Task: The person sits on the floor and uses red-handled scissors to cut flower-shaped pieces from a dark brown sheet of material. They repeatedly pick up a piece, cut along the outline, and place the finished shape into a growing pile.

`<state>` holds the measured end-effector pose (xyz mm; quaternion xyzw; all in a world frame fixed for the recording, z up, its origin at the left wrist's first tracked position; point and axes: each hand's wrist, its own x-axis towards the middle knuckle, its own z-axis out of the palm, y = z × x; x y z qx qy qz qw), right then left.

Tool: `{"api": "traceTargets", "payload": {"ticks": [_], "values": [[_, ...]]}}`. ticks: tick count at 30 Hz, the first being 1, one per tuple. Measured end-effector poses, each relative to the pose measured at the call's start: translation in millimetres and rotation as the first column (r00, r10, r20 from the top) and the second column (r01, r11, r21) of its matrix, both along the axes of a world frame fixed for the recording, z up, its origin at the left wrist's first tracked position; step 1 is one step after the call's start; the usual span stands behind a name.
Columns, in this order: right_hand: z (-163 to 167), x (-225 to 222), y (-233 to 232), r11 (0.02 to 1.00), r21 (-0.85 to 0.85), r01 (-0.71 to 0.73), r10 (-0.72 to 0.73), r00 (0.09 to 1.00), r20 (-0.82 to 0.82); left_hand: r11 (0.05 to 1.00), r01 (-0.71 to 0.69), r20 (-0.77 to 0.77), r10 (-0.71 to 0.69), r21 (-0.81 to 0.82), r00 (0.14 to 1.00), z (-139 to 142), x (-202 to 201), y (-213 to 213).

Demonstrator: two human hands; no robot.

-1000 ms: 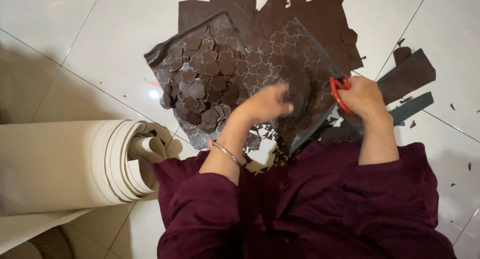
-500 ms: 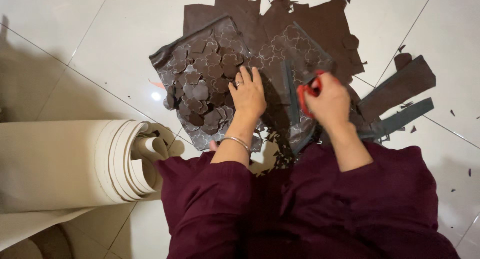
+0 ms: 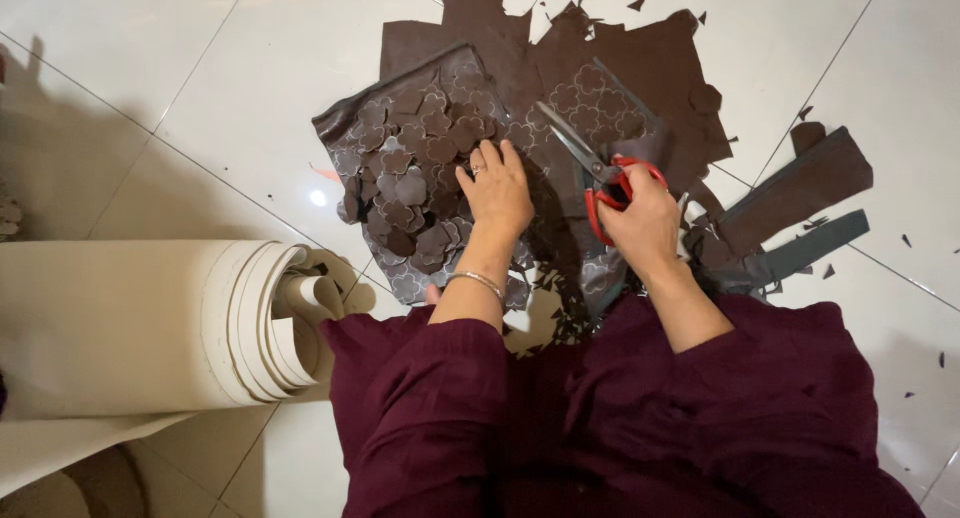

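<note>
My left hand (image 3: pixel 497 189) lies flat, fingers apart, on a dark brown sheet (image 3: pixel 560 128) marked with clover-shaped outlines, spread on the tiled floor. A silver bangle (image 3: pixel 478 279) circles that wrist. My right hand (image 3: pixel 640 223) grips red-handled scissors (image 3: pixel 598 170) whose blades point up and left over the sheet. A pile of several cut clover-shaped brown pieces (image 3: pixel 410 178) lies just left of my left hand.
A thick roll of cream material (image 3: pixel 150 328) lies at the left by my knee. Brown and grey offcut strips (image 3: pixel 800 213) sit at the right, with small scraps scattered on the white tiles. My maroon garment (image 3: pixel 620 418) fills the bottom.
My left hand has slid forward and flattened on the sheet. My right hand with the scissors has moved left, and the blades now lie over the sheet.
</note>
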<state>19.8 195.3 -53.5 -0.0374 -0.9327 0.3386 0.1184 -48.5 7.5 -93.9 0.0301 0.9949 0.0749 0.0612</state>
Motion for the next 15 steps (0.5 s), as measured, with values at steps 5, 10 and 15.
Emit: {"api": "traceTargets", "payload": {"ticks": [5, 10, 15], "values": [[-9, 1, -4, 0.997, -0.035, -0.073, 0.074, 0.997, 0.022, 0.985, -0.060, 0.002, 0.060, 0.160, 0.998, -5, -3, -1], [-20, 2, -4, 0.999, 0.034, -0.015, 0.008, 0.980, 0.201, 0.938, -0.065, -0.032, 0.080, 0.340, 0.996, -15, -9, 1], [-23, 4, -8, 0.999, 0.016, -0.048, 0.047, 0.995, 0.088, 0.918, -0.104, 0.025, 0.102, 0.383, 0.994, -15, -11, 0]]}}
